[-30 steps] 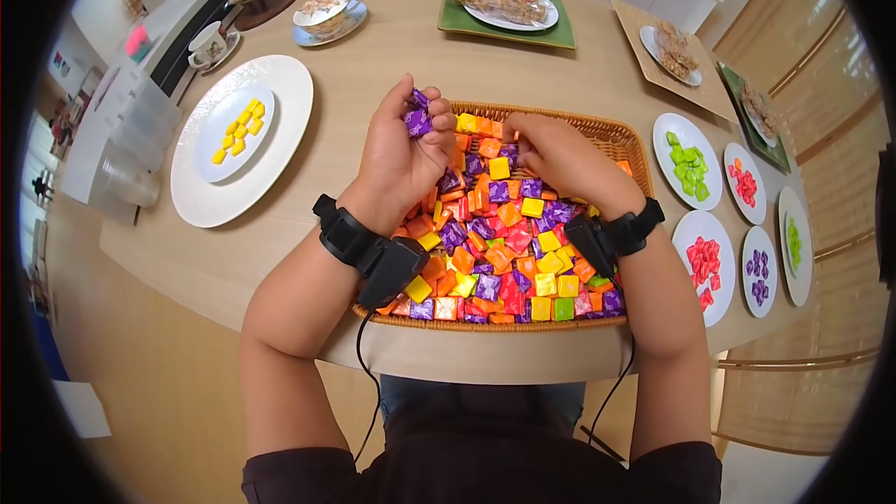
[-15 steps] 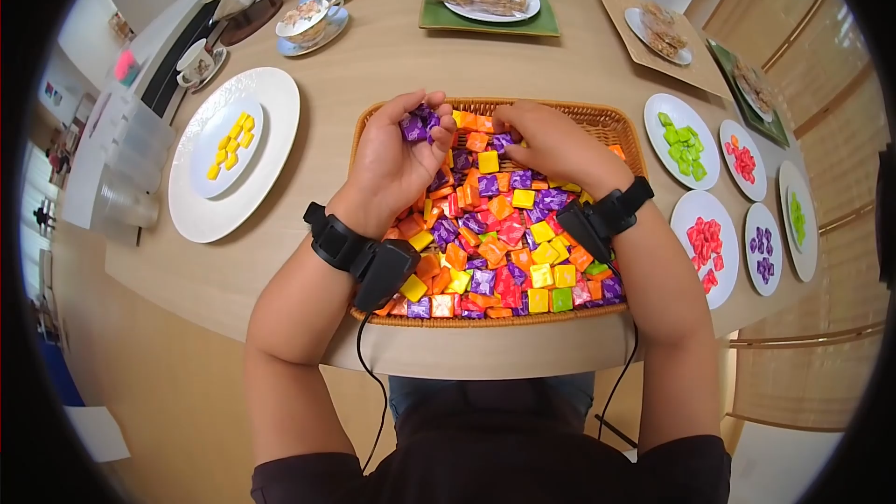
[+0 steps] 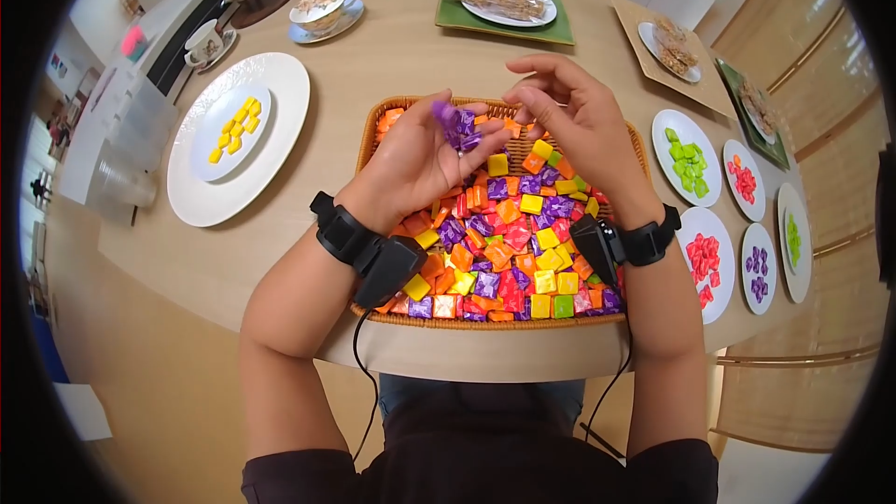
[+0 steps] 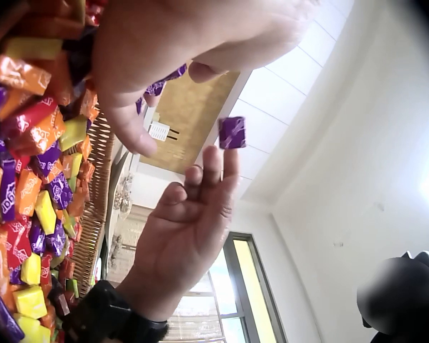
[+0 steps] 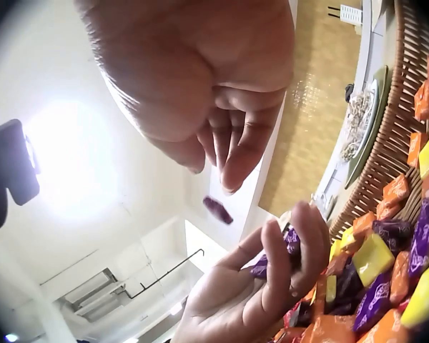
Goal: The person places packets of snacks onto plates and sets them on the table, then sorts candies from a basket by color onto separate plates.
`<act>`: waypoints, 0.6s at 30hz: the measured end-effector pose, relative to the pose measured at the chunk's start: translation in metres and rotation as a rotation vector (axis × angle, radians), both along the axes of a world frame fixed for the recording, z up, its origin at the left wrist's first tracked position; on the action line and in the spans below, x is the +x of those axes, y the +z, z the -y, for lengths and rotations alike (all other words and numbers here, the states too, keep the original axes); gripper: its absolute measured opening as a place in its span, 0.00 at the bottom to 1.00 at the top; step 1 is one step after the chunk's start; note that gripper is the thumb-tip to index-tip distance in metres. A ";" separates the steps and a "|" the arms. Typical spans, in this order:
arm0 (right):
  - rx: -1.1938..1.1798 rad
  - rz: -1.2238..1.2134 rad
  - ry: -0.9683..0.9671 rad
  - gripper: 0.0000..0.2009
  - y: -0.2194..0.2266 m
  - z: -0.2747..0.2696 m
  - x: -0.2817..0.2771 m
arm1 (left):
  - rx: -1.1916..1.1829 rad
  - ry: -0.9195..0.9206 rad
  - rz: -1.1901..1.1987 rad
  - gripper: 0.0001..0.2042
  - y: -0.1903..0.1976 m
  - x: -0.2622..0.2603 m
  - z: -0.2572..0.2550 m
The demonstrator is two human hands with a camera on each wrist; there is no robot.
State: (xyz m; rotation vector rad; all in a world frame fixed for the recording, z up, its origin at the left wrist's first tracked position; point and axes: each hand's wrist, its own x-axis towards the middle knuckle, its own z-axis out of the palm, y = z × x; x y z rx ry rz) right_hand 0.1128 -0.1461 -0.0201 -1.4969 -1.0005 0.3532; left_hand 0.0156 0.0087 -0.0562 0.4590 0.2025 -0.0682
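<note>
A small heap of purple candies (image 3: 459, 127) lies in the cupped palm of the left hand (image 3: 420, 163), its grip loosely curled round them, above the far left part of the wicker basket (image 3: 611, 135) of mixed candies on the table (image 3: 392, 56). One purple candy (image 4: 232, 132) is in mid-air between the hands, just below the right hand (image 3: 569, 121), whose fingers are loosely spread and hold nothing. A white plate of yellow candies (image 3: 233, 126) sits to the left, and small plates of sorted candies (image 3: 686, 163) to the right.

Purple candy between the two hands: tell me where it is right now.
In the left wrist view the purple candy hangs in mid-air just off the right hand fingertips, below the left hand, above the basket.
</note>
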 end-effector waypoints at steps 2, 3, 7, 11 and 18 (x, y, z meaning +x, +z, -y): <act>-0.175 0.171 -0.024 0.11 -0.007 0.002 0.008 | -0.050 -0.027 0.040 0.13 -0.007 0.001 -0.009; -0.349 0.342 -0.050 0.11 -0.012 0.002 0.012 | -0.098 -0.057 0.081 0.11 -0.011 0.002 -0.014; -0.503 0.648 0.039 0.13 -0.044 0.002 0.025 | -0.123 -0.041 0.079 0.10 -0.017 0.002 -0.019; -0.554 0.649 0.138 0.13 -0.047 0.002 0.022 | -0.087 0.052 0.088 0.08 -0.016 0.002 -0.016; -0.499 0.539 -0.003 0.10 -0.010 0.008 0.018 | 0.016 0.065 0.028 0.13 -0.011 0.002 -0.012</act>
